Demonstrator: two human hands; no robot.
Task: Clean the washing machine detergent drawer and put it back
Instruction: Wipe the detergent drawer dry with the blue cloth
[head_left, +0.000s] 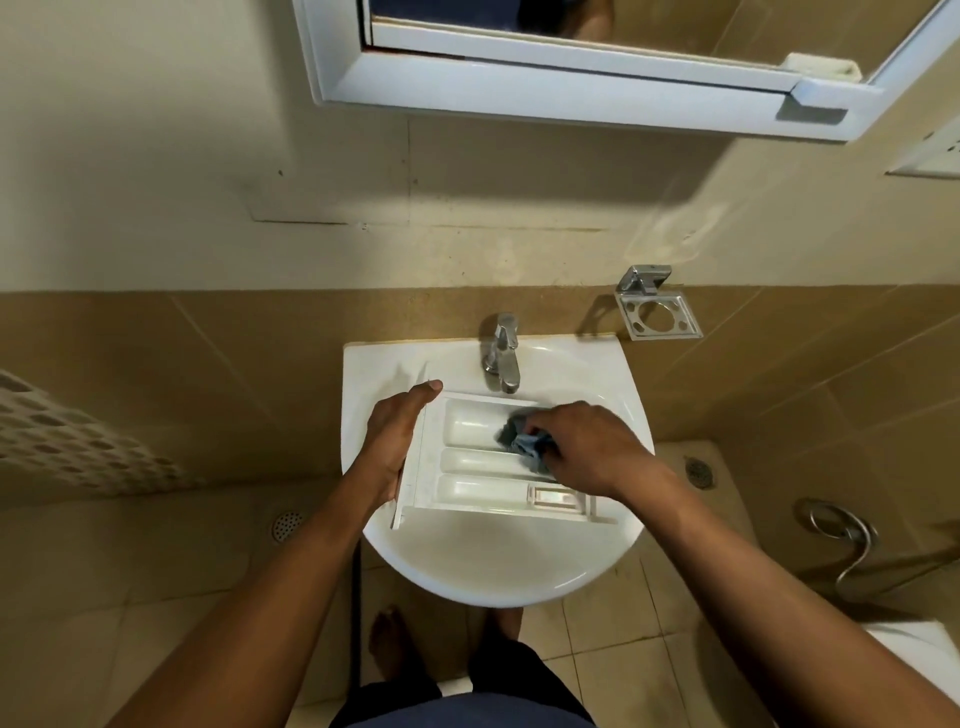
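Left hand (390, 441) grips detergent drawer (483, 478) over sink (467, 566), right hand (584, 447) opposite bunches grey-blue cloth (522, 441) inside its compartment

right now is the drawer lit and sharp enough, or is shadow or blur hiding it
Head view: drawer is evenly lit and sharp, without glare. Head view: the cloth in the right hand looks slightly smeared. Head view: the wide lens skews the cabinet edge, and the holder throws a shadow leftward on the wall.
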